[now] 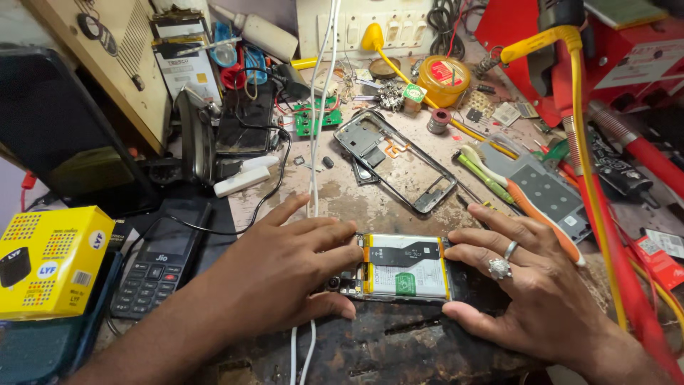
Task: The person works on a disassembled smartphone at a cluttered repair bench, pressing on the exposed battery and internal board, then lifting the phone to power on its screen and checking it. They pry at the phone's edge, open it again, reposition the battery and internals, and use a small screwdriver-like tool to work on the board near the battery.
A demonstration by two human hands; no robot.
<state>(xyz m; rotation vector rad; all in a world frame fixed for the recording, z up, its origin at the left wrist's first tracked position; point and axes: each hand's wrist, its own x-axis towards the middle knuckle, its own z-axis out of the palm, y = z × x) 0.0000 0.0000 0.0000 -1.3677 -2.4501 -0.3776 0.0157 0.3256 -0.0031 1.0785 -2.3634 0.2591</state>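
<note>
Opened phone (402,267) between left hand (285,267), right hand (527,285)

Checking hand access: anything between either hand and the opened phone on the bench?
Nothing visible. The left hand and right hand both rest directly on the opened phone, one at each end. A white cable runs down the bench and passes under the left hand, beside the phone's end, not across its battery.

An opened smartphone with exposed battery (402,267) lies between both hands; a bare metal phone frame (395,160) lies behind it.
</note>
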